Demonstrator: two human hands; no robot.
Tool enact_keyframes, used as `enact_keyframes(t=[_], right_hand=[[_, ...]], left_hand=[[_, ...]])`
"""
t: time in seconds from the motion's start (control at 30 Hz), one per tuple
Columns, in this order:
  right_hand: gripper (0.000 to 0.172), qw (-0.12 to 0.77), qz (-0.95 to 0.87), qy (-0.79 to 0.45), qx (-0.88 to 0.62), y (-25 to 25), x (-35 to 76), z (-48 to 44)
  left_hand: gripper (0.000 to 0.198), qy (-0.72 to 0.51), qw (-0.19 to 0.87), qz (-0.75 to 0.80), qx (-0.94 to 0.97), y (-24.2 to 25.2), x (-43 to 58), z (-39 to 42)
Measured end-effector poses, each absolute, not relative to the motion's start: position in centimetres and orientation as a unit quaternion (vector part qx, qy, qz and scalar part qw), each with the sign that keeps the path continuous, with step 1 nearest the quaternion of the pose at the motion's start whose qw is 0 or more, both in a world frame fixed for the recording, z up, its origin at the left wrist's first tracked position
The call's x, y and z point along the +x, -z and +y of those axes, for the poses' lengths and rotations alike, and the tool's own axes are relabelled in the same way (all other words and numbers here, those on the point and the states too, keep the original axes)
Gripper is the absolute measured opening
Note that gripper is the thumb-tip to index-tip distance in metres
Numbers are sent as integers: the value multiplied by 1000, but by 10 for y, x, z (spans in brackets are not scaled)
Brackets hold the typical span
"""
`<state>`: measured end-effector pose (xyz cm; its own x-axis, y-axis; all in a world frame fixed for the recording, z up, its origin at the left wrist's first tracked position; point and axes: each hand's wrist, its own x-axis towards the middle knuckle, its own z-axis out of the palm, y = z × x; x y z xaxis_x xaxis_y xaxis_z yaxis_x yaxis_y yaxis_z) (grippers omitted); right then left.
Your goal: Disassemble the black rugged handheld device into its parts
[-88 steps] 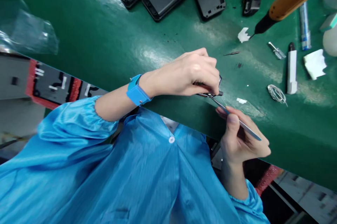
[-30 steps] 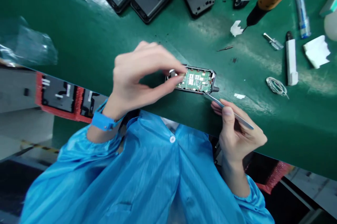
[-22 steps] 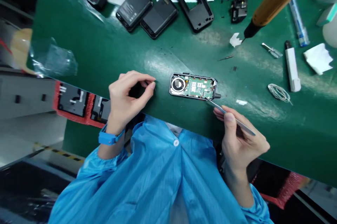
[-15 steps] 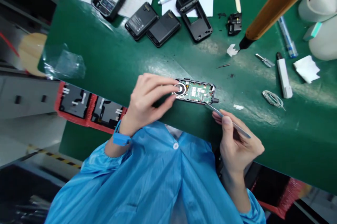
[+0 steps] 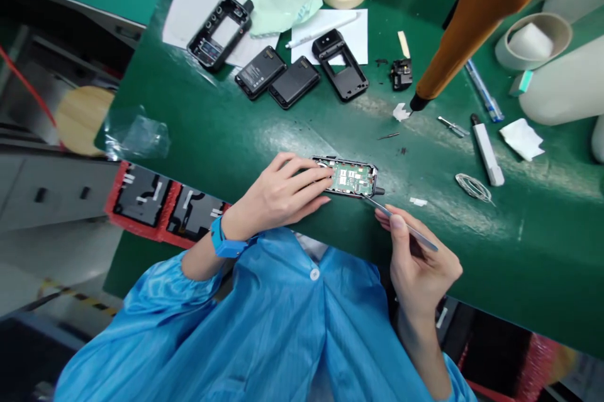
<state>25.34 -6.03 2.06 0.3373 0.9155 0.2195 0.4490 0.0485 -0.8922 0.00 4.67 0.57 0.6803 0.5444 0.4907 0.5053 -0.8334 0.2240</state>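
Observation:
A handheld radio (image 5: 372, 170), its casing laid open, lies on the green work mat with the green circuit board (image 5: 349, 179) facing up and a stubby antenna at the right end. My left hand (image 5: 283, 194) rests over the radio's left end, fingers stretched out, and covers most of a round speaker there. Between thumb and fingers, my right hand (image 5: 422, 260) grips metal tweezers (image 5: 377, 204). Their tip meets the lower edge of the casing near its right end. Whether the tip touches the board I cannot tell.
Two black batteries (image 5: 295, 82), a casing shell (image 5: 352, 82) and another shell (image 5: 205, 61) lie beyond the radio. An orange-handled tool (image 5: 453, 43) slants in from upper right. At right are a cutter (image 5: 488, 153), a wire coil (image 5: 473, 188) and white paper (image 5: 522, 139).
My left hand's fingers have moved from around the speaker to lie across it and part of the board. The tweezers stay at the casing's lower edge. The whole view has shifted.

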Motion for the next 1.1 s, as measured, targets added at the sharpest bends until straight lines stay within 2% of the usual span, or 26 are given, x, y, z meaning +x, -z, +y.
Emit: enact_keyframes(t=[0.43, 0.7, 0.93, 1.1], right_hand=[[13, 493, -529, -231, -651, -22, 252, -58], [15, 482, -531, -222, -661, -25, 252, -58], [14, 483, -540, -223, -653, -25, 254, -59], [14, 475, -539, -222, -659, -22, 254, -61]], left_hand=[[9, -271, -2, 315, 910, -13, 12, 52], [9, -290, 56, 331, 896, -9, 20, 45], [8, -363, 145, 354, 850, -2, 34, 40], [6, -380, 141, 355, 842, 2, 36, 39]])
